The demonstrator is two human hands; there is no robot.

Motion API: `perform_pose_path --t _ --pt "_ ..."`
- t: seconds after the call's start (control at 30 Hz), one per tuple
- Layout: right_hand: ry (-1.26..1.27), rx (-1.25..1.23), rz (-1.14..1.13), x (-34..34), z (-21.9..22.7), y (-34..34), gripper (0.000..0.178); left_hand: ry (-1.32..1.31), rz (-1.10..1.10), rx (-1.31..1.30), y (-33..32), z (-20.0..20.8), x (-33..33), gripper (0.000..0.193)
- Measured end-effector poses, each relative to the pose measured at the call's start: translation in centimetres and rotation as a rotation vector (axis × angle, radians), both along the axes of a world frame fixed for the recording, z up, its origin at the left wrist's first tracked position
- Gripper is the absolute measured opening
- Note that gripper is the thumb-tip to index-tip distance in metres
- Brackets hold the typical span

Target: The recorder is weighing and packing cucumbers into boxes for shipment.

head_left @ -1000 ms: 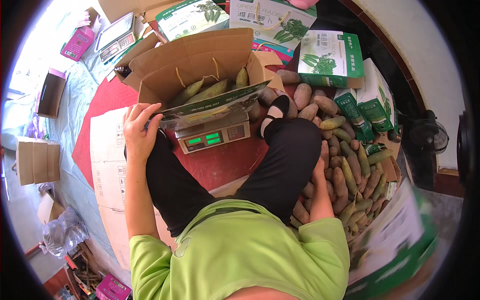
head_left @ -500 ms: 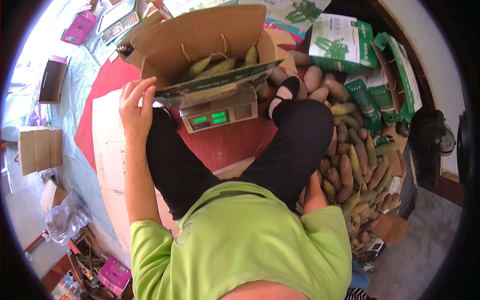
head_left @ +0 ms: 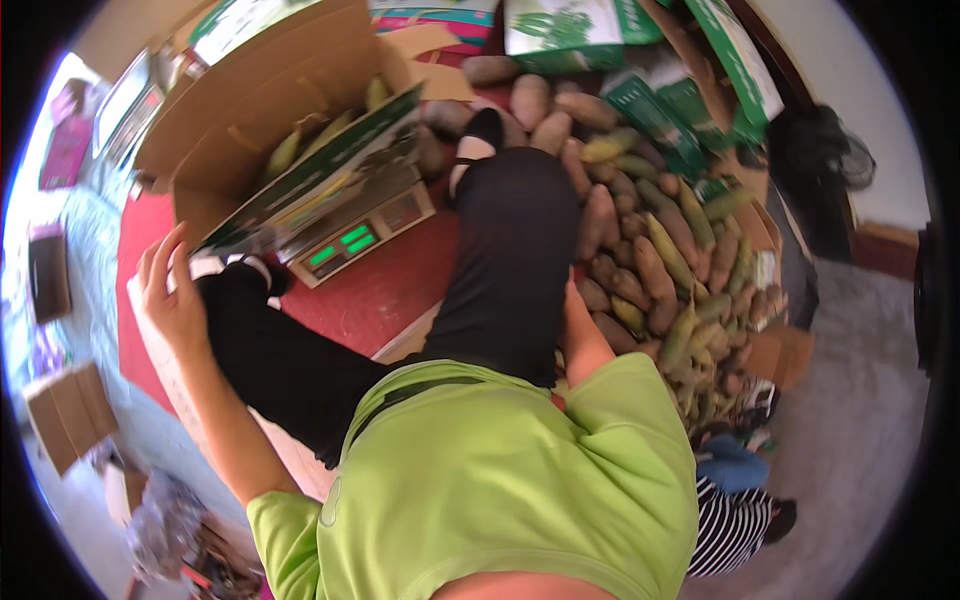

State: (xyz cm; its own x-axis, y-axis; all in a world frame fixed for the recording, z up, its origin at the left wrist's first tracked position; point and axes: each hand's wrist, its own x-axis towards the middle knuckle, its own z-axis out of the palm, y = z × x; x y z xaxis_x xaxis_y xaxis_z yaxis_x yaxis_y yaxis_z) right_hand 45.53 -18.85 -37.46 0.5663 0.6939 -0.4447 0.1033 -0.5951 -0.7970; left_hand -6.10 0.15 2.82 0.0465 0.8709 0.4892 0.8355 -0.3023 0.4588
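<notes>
My left hand (head_left: 172, 290) is raised beside the near left corner of a cardboard box (head_left: 270, 90), fingers apart and nothing in them. Whether a fingertip touches the box flap, I cannot tell. The box stands open on a digital scale (head_left: 360, 235) with a lit green display. Inside it lie several long green vegetables (head_left: 285, 155), partly hidden by the green printed front flap (head_left: 330, 170). My right forearm (head_left: 585, 325) reaches down beside my right knee, next to a heap of long brownish and green vegetables (head_left: 655, 285). My right hand is hidden behind the knee.
The scale rests on a red mat (head_left: 345, 310) between my feet. Printed green and white boxes (head_left: 565, 30) stand beyond the heap. A closed cardboard box (head_left: 70, 415) sits at the left. At lower right is another person in a striped top (head_left: 725, 525). A black fan (head_left: 825, 150) stands right.
The view has turned to the right, so the box and scale appear farther left and tilted. My left hand's fingers have spread at the box corner. My right hand stays hidden.
</notes>
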Motion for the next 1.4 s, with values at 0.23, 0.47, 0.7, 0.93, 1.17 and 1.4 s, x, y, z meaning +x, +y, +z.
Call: perform_pose_path --t 0.23,0.47,0.7,0.93,1.17,1.4 --pt "-0.189 -0.179 -0.060 2.3 5.1 -2.4 0.025 0.003 -0.044 -0.027 0.7 -1.0 0.7 0.019" --pt "-0.575 -0.294 -0.187 7.8 10.7 -4.2 0.029 0.037 -0.050 -0.055 0.9 -1.4 0.3 0.022" --pt "-0.862 -0.731 -0.196 12.8 18.1 -4.2 0.053 0.053 -0.040 -0.060 0.6 -1.2 0.3 0.021" --pt "-0.602 -0.840 -0.164 17.4 18.3 -7.5 0.089 0.041 -0.028 -0.060 0.6 -0.9 0.8 0.019" --pt "-0.697 -0.958 -0.054 15.0 21.8 -4.8 0.081 0.037 -0.005 -0.072 0.3 -0.7 0.7 0.018" --pt "-0.730 -0.816 -0.134 15.4 19.1 -6.0 0.060 0.089 0.050 -0.092 0.3 -0.1 1.5 0.018"
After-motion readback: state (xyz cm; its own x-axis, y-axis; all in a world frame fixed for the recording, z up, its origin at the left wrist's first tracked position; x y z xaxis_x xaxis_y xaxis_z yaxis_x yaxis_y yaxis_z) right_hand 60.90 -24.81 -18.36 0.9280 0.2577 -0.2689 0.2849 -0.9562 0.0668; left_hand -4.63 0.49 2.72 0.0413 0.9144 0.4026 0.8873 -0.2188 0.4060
